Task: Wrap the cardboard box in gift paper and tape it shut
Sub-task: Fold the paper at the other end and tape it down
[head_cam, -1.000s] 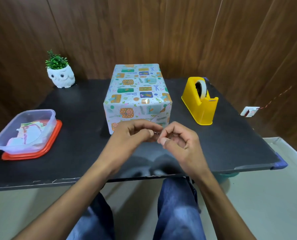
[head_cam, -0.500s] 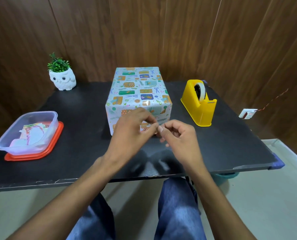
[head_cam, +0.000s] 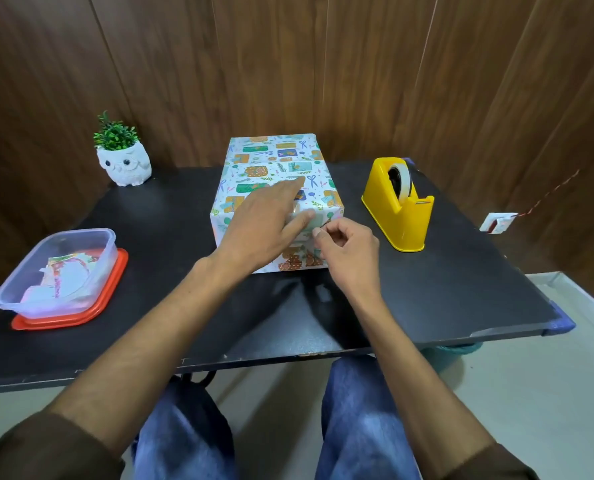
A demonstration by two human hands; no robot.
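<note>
A lidded plastic tub (head_cam: pixel 56 271) of scraps sat near the table's (head_cam: pixel 461 289) left edge; the left hand (head_cam: pixel 264 223), fingers spread, pressed the wrapped box (head_cam: pixel 274 161) at centre (probably smoothing tape); the right hand (head_cam: pixel 349 251) pinched something thin, likely tape; the yellow tape dispenser (head_cam: pixel 397 206) waited right.

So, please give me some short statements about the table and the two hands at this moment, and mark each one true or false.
1. The wrapped box stands between the owl planter and the yellow tape dispenser. True.
2. The left hand rests flat on the table, away from the box. False: it lies on the box's near top edge.
3. The right hand pinches something small at the box's near face. True.
4. The clear container is empty. False: paper scraps lie inside.
5. The dispenser holds no tape. False: a roll sits in it.
</note>
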